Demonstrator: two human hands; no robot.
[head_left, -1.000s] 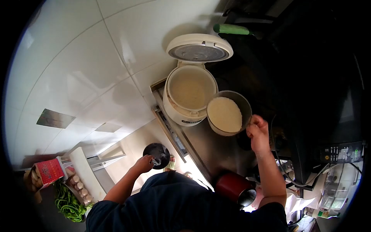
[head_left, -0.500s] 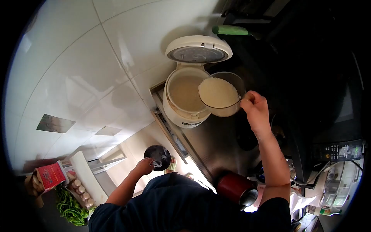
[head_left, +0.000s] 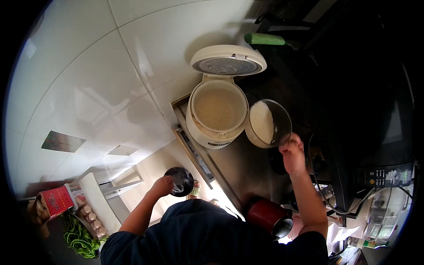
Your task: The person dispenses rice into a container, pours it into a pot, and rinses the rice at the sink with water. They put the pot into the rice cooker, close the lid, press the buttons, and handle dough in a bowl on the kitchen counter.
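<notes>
My right hand [head_left: 293, 148] grips the rim of a clear bowl [head_left: 282, 119], which is tilted with white rice [head_left: 261, 122] gathered on its left side. Just left of the bowl stands a cream rice cooker [head_left: 207, 132], its lid [head_left: 228, 60] raised, with pale contents [head_left: 216, 110] inside the pot. Lower left, my left hand [head_left: 164, 186] is closed on the edge of a dark round bowl [head_left: 180, 176] that has something whitish in it.
A green-handled tool [head_left: 265, 39] lies behind the cooker. Near my body is a red pot [head_left: 265, 213]. Green vegetables [head_left: 79, 236], eggs [head_left: 92, 218] and a red box [head_left: 56, 201] are at the lower left. A black appliance panel [head_left: 384, 176] stands right.
The clear bowl rose toward the cooker's rim, then moved back right and down with my right hand. Its rice has shifted to the left side. My left hand has barely moved.
</notes>
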